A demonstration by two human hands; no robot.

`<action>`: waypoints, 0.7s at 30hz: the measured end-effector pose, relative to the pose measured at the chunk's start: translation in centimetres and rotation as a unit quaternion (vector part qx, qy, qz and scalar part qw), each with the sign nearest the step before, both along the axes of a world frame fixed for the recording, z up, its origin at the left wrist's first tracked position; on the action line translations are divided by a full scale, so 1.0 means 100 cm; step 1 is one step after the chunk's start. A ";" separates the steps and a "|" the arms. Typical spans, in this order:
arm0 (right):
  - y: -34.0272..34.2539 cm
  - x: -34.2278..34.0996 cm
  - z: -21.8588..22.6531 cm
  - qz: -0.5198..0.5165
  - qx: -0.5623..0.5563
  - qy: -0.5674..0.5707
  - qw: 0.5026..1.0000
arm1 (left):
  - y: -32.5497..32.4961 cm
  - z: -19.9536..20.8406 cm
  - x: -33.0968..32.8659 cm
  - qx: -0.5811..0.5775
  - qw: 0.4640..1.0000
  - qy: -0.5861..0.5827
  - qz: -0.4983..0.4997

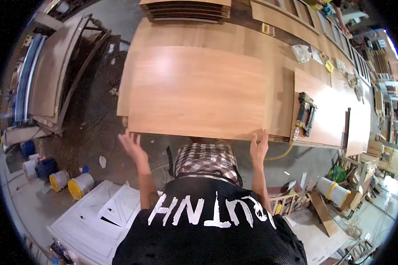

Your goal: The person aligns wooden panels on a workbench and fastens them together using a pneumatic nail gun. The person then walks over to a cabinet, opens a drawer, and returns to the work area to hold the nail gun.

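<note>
A smooth light-brown wood panel (197, 92) lies in front of me on the workbench, over a larger wood sheet (239, 37). Beside the panel's near left corner is my left hand (135, 146), its fingers spread and nothing held in them; whether a fingertip touches the edge I cannot tell. At the near right corner my right hand (259, 145) pinches the panel's edge between thumb and fingers. To the right, a black air nail gun (305, 115) rests on another wood board (320, 104), with a yellowish hose (282, 154) hanging from it.
Stacked boards (185, 9) stand at the far edge of the bench. A crumpled plastic bag (301, 53) and a yellow item (328, 65) lie at the far right. Large sheets (55, 66) lean at left. White buckets (81, 185) and white door panels (93, 216) are behind me on the left.
</note>
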State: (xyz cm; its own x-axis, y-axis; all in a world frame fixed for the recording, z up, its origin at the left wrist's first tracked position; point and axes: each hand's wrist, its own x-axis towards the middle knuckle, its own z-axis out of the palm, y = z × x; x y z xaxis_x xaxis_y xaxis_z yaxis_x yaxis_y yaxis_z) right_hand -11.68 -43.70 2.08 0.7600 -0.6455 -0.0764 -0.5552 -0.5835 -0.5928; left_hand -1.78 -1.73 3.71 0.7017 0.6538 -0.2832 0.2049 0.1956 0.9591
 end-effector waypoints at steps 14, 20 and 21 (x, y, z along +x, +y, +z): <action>0.007 -0.032 -0.015 -0.173 0.207 -0.017 0.963 | 0.074 -0.042 -0.021 -0.135 0.989 -0.048 0.016; -0.059 -0.004 -0.041 -0.077 0.565 -0.013 0.821 | 0.055 -0.076 -0.043 -0.504 0.853 -0.136 0.032; -0.077 -0.011 -0.059 -0.093 0.577 -0.029 0.811 | 0.031 -0.072 -0.042 -0.512 0.847 -0.137 0.022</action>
State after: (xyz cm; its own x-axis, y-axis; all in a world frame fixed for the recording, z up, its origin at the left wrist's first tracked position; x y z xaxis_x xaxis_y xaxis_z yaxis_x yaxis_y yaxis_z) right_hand -12.75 -51.37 -3.85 0.6819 -0.2720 -0.6790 -0.5222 0.4690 -0.7123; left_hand -5.94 1.40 -3.44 0.8146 0.1901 -0.5480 -0.0270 0.9562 0.2915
